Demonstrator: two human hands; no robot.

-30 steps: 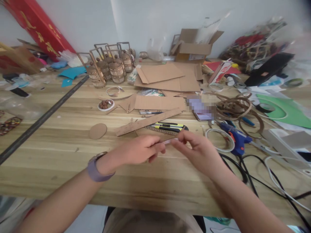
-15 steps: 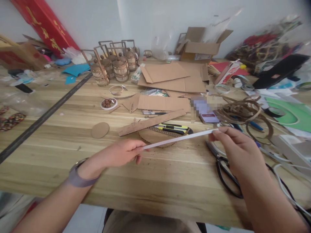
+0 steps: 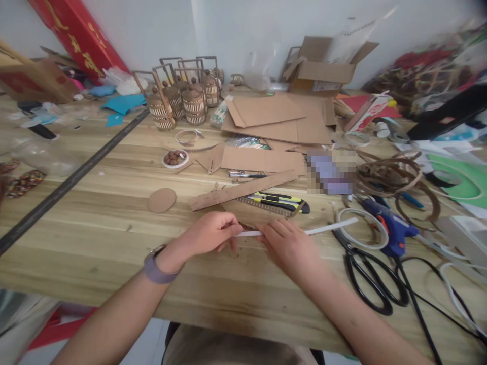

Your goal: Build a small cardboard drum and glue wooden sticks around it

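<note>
White strip: thin and flat, paper-like (image 3: 330, 226); held just above the wooden table (image 3: 228, 289), in front of the person, running through both hands; free end sticks out past the right one.
Left hand: thumb and fingers pinch the strip's left end (image 3: 211, 234); purple watch band (image 3: 162, 271) on that wrist.
Right hand: palm down, closed over the strip partway along (image 3: 291, 246); exact finger contact hidden underneath.
Between hands: short span of strip, hands near each other, not touching.
Strip's free end: over the white ring (image 3: 385, 234); touching or clear of it, cannot tell.
Snag risk: free end could catch on the ring or the black-handled scissors (image 3: 353, 250) if swung lower, since both sit right beside it.
Crease risk: strip looks thin; uneven pull or a tight pinch could kink or tear it.
Cut risk: yellow-and-black utility knives (image 3: 279, 195) lie just beyond the hands; a careless reach could nick a finger if a blade is out, blade state unclear.
Burn risk: blue glue gun (image 3: 397, 233) near the ring; hot or cold, cannot tell.
Farther out: cardboard strip (image 3: 245, 190), cardboard disc (image 3: 162, 200), lidded slatted baskets (image 3: 194, 107) at the back.
</note>
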